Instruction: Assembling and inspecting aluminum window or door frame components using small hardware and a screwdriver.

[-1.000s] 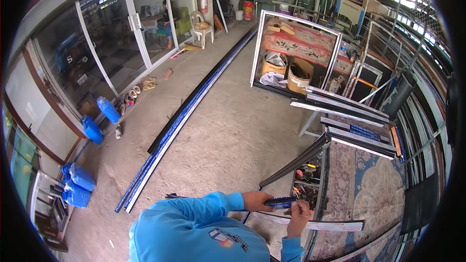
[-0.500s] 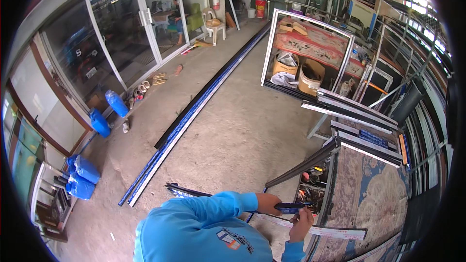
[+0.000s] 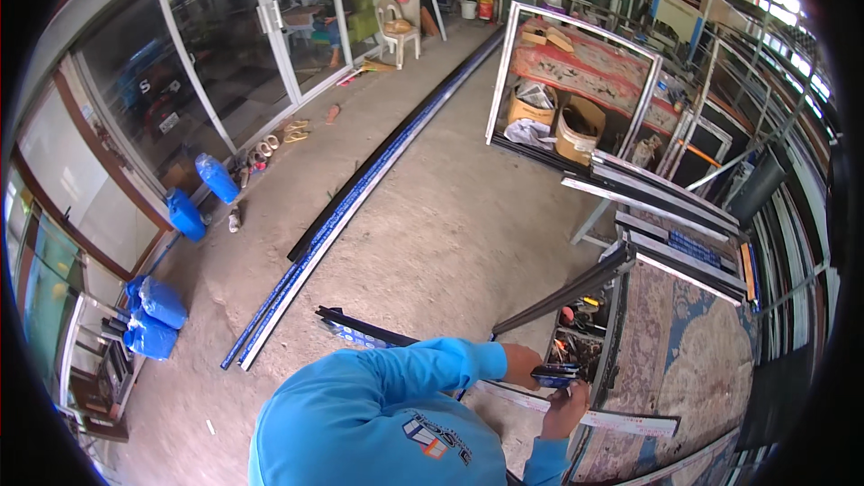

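Note:
My left hand (image 3: 519,365) is closed round a dark aluminium profile with blue film, near its end (image 3: 556,375). A dark length with blue-printed film (image 3: 355,330) shows on the other side of my left sleeve; my arm hides whether it is the same piece. My right hand (image 3: 567,409) is at that end, its fingers bent up against the profile's near side. Below the hands a white-faced profile (image 3: 630,423) lies across the table edge. Just beyond them is a tray of tools and small parts (image 3: 580,351).
A carpet-topped worktable (image 3: 666,342) stands at right, with stacked profiles (image 3: 693,261) at its far end. A dark bar (image 3: 562,297) slants from its corner. Long profiles (image 3: 360,189) lie across the floor. Beyond stands a white-edged frame (image 3: 493,81); blue containers (image 3: 216,178) are at left.
The held profile's end has moved slightly right and up and is turned, showing more of its end. Both hands have shifted a little with it. The whole view has tilted slightly.

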Action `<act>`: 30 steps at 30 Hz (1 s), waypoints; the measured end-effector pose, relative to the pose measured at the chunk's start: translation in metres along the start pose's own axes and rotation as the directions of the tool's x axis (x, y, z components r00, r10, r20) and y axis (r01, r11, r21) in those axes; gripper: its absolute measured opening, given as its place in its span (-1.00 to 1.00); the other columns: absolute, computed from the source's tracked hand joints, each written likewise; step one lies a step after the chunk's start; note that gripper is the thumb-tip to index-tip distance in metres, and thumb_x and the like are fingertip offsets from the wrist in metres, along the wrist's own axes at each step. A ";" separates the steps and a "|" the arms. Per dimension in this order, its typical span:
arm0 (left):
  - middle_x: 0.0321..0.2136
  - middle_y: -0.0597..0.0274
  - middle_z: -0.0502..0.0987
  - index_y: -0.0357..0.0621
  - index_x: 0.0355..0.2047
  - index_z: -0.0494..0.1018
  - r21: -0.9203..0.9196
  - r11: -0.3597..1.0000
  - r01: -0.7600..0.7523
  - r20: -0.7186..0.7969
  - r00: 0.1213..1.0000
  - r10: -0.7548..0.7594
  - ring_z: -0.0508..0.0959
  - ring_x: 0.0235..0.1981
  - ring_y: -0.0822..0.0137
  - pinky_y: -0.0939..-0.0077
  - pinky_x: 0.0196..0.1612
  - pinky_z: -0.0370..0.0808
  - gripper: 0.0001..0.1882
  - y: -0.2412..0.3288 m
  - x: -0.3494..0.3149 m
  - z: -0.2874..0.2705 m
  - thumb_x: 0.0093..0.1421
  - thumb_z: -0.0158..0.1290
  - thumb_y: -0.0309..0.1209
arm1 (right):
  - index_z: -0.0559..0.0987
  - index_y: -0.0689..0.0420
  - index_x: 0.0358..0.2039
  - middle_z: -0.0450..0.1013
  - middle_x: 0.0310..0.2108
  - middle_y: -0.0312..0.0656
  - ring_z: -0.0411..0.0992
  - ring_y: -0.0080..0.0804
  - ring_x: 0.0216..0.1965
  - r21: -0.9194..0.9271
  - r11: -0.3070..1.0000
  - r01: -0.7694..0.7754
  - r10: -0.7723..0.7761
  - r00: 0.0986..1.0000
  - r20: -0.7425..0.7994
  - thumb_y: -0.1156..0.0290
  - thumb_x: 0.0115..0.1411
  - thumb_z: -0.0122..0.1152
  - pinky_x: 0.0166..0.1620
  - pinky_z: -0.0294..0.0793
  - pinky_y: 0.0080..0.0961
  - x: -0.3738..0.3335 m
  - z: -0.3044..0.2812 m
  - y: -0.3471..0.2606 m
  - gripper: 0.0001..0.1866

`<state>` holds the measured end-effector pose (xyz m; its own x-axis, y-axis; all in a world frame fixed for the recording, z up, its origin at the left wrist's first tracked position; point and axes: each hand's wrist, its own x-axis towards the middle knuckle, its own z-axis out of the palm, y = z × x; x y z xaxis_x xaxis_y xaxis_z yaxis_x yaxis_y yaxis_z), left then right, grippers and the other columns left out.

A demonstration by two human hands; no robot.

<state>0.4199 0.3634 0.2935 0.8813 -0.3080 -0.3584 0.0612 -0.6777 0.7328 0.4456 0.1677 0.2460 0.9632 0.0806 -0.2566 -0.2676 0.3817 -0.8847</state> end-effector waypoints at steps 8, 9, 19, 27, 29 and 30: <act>-0.31 -0.12 0.57 -0.20 -0.25 0.53 -0.040 0.999 -0.036 0.014 0.999 0.037 0.55 -0.22 -0.09 0.12 -0.14 0.44 -0.61 0.010 -0.001 -0.001 0.07 0.09 -0.13 | 0.46 0.11 -0.46 0.40 -0.58 -0.32 0.32 -0.59 -0.67 0.071 0.997 -0.026 0.029 0.999 -0.038 0.31 0.12 0.14 -0.63 0.32 -0.65 -0.007 0.001 -0.010 -0.85; -0.31 -0.12 0.57 -0.19 -0.25 0.53 -0.054 0.998 -0.039 0.022 0.999 0.040 0.55 -0.22 -0.09 0.12 -0.14 0.44 -0.62 0.009 -0.001 0.001 0.07 0.09 -0.14 | 0.46 0.11 -0.47 0.39 -0.59 -0.32 0.31 -0.60 -0.68 0.066 0.998 -0.013 0.016 0.999 -0.043 0.31 0.12 0.14 -0.64 0.30 -0.66 -0.006 -0.001 -0.008 -0.84; -0.35 -0.09 0.59 -0.12 -0.29 0.57 -0.084 0.996 0.011 -0.069 0.997 -0.017 0.58 -0.26 -0.09 0.12 -0.14 0.46 -0.63 0.015 -0.003 0.019 0.04 0.09 -0.10 | 0.50 0.09 -0.41 0.35 -0.57 -0.41 0.21 -0.68 -0.67 0.073 0.996 -0.042 0.048 0.996 -0.075 0.36 0.03 0.11 -0.58 0.28 -0.67 0.005 -0.012 0.002 -0.88; -0.32 -0.12 0.56 -0.15 -0.25 0.50 0.065 0.998 -0.023 -0.142 0.989 0.032 0.55 -0.23 -0.12 0.08 -0.18 0.45 -0.56 -0.003 0.005 0.029 0.11 0.08 -0.01 | 0.52 0.13 -0.24 0.42 -0.24 -0.22 0.44 -0.43 -0.25 0.200 0.973 -0.119 0.128 0.991 -0.031 0.27 0.16 0.16 -0.31 0.53 -0.45 -0.006 -0.008 -0.003 -0.77; -0.32 -0.12 0.55 -0.15 -0.24 0.48 0.064 0.998 -0.025 -0.170 0.985 0.036 0.54 -0.23 -0.13 0.07 -0.18 0.45 -0.55 -0.002 -0.001 0.024 0.12 0.08 0.00 | 0.52 0.15 -0.23 0.44 -0.25 -0.23 0.45 -0.43 -0.25 0.151 0.988 0.013 -0.019 0.999 0.037 0.37 0.19 0.19 -0.25 0.57 -0.39 -0.005 -0.012 0.007 -0.83; -0.33 -0.11 0.55 -0.15 -0.23 0.48 0.055 0.998 -0.040 -0.159 0.986 0.048 0.54 -0.23 -0.13 0.07 -0.18 0.45 -0.55 -0.001 -0.004 0.018 0.12 0.08 0.00 | 0.52 0.15 -0.23 0.44 -0.26 -0.23 0.45 -0.42 -0.24 0.182 0.983 0.014 -0.027 0.997 0.069 0.43 0.20 0.19 -0.23 0.58 -0.37 -0.003 -0.012 0.010 -0.86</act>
<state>0.4080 0.3533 0.2836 0.9466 -0.2300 -0.2260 0.0001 -0.7007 0.7135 0.4395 0.1597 0.2333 0.9697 0.1337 -0.2047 -0.2445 0.5437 -0.8029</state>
